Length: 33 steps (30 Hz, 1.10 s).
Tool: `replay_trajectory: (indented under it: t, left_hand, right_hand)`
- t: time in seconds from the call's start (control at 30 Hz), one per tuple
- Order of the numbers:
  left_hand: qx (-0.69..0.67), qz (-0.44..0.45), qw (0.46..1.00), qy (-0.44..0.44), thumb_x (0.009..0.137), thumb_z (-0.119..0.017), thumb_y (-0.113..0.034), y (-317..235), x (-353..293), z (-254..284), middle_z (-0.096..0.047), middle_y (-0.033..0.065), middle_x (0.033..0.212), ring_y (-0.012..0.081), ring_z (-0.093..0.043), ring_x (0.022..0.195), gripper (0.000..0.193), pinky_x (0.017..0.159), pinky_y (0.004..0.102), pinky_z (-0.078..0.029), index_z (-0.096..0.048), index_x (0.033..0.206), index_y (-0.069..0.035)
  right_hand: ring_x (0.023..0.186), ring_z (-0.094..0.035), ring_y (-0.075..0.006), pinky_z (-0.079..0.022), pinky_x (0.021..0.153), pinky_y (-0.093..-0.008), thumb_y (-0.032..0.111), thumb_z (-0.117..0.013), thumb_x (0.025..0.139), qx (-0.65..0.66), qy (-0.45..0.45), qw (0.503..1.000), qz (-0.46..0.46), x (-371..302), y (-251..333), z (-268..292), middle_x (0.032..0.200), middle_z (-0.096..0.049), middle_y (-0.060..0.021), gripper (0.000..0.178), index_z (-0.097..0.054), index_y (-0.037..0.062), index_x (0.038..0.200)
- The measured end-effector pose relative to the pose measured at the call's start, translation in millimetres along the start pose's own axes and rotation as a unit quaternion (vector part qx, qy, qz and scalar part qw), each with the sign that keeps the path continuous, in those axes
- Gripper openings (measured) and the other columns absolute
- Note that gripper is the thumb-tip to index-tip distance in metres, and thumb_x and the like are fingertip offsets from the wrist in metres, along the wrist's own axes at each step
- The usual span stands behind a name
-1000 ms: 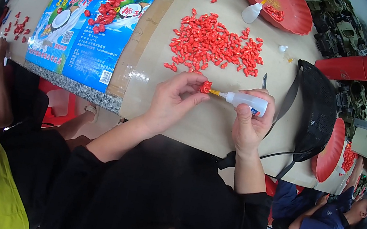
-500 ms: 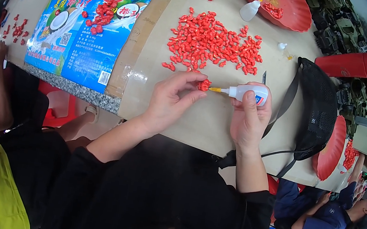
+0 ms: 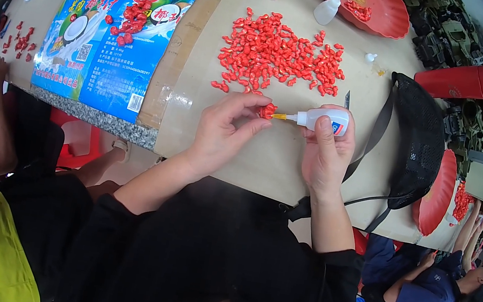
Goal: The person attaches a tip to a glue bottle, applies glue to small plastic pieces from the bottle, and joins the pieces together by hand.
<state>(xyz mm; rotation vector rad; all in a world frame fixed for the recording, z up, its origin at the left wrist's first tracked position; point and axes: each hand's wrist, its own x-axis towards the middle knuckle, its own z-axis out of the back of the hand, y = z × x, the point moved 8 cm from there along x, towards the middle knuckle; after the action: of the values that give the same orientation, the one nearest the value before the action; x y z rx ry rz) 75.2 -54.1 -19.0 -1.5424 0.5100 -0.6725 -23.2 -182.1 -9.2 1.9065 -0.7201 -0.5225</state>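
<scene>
Between the thumb and fingers of my left hand (image 3: 224,124) is a small red knobbly piece (image 3: 267,111). My right hand (image 3: 327,158) grips a white glue bottle (image 3: 324,122) lying on its side, its thin yellowish nozzle (image 3: 282,116) pointing left at the red piece. The nozzle tip meets or nearly meets the piece; I cannot tell which. Just beyond my hands a wide pile of small red peanut-shaped pieces (image 3: 273,52) is spread over the brown-papered table (image 3: 202,81).
A blue printed cardboard sheet (image 3: 104,60) with red clusters (image 3: 136,18) lies left. Behind are a red scalloped tray (image 3: 389,13) and another white bottle (image 3: 327,11). Right are a blade (image 3: 348,98), a black mesh bag (image 3: 416,147) and a red box (image 3: 454,82). Other people sit on both sides.
My hands stay nearly in place, the bottle still aimed at the red piece. The bottle has turned slightly in my right hand. At the far right, a person's arms have shifted.
</scene>
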Motion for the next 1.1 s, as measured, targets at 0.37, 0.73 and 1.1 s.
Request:
replay_trajectory:
  t: [0.37, 0.73, 1.1]
  left_hand:
    - [0.005, -0.004, 1.0, -0.001, 0.07, -0.064, -0.002, 0, 0, 0, -0.055, 0.0076, 0.093, 0.0133, -0.056, 0.073, 0.029, 0.066, 0.0233, -0.046, -0.053, 0.097, -0.002]
    - [0.011, -0.004, 1.0, -0.002, 0.07, -0.064, -0.002, 2, 1, 0, -0.056, 0.0075, 0.091, 0.0132, -0.056, 0.072, 0.029, 0.065, 0.0233, -0.046, -0.054, 0.096, -0.003]
    - [0.029, 0.006, 0.999, -0.019, 0.067, -0.067, -0.005, 5, 0, 2, -0.056, 0.0058, 0.085, 0.0107, -0.052, 0.066, 0.03, 0.06, 0.022, -0.044, -0.054, 0.095, -0.002]
  right_hand:
    - [0.066, -0.049, -0.01, -0.039, 0.062, -0.0224, 0.017, -0.056, 0.081, -0.005, 0.002, 1.0, -0.008, 0, 1, 1, 0.077, -0.052, -0.0033, 0.021, -0.048, 0.0042, 0.095]
    - [0.067, -0.049, -0.01, -0.04, 0.062, -0.0225, 0.015, -0.057, 0.08, -0.029, 0.014, 0.999, 0.008, 0, 6, 0, 0.08, -0.053, -0.0047, 0.021, -0.047, 0.0035, 0.095]
    - [0.067, -0.046, -0.0105, -0.038, 0.062, -0.0227, 0.013, -0.058, 0.078, -0.107, 0.014, 0.988, 0.108, -5, 22, -4, 0.081, -0.052, -0.007, 0.024, -0.045, 0.0024, 0.095]
